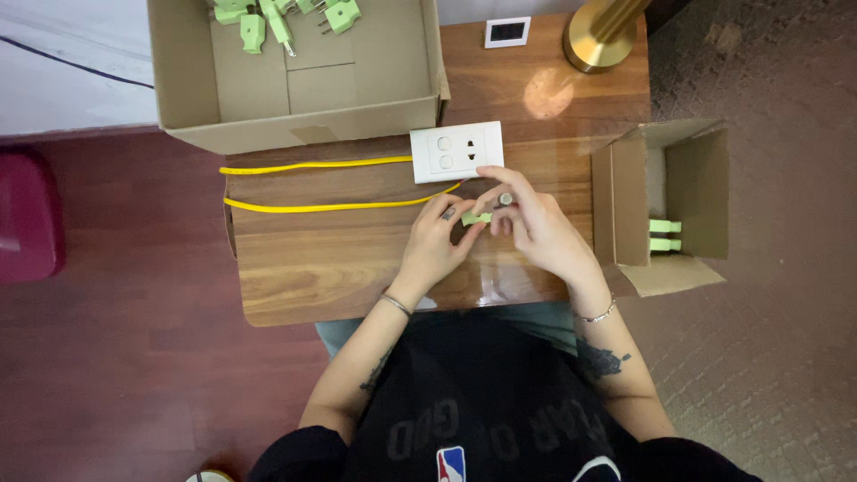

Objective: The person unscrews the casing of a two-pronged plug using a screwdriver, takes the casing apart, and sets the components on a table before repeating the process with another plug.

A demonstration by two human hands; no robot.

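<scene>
My left hand (440, 241) and my right hand (533, 223) meet over a small wooden table (295, 268). Both pinch a small light-green plug part (475, 218) between their fingertips. My right hand also has a small round metal piece (505, 198) at its fingertips. Just beyond the hands lies a white switch-and-socket plate (456, 152), with two yellow wires (312, 207) running from it to the table's left edge.
A large open cardboard box (178, 80) with several green plug parts (268, 22) sits at the table's far left. A smaller open carton (629, 196) at the right holds two green pieces (665, 235). A brass lamp base (596, 45) and a small white device (507, 32) stand at the far edge.
</scene>
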